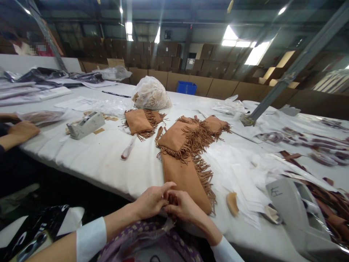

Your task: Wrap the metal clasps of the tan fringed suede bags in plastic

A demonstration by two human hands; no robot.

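Note:
My left hand [152,200] and my right hand [185,206] meet at the front edge of the table, fingertips pinched together. Between them is a small brown piece, mostly hidden by the fingers, and a strip of clear plastic [167,226] hangs just below. A tan fringed pouch [182,178] lies flat right behind my hands, its fringe spread to the right. Partly over its far end rests another fringed pouch [176,136] with a wrist loop. Farther back are a third pouch [214,124] and, to the left, a separate one [138,122].
A plastic-wrapped strap [127,148] lies left of the pouches. Tape dispensers stand at left [86,125] and near right [297,214]. White sheets [237,174] and brown straps [327,203] cover the right side. A stuffed clear bag [151,92] sits behind. Another person's hand [24,131] is at left.

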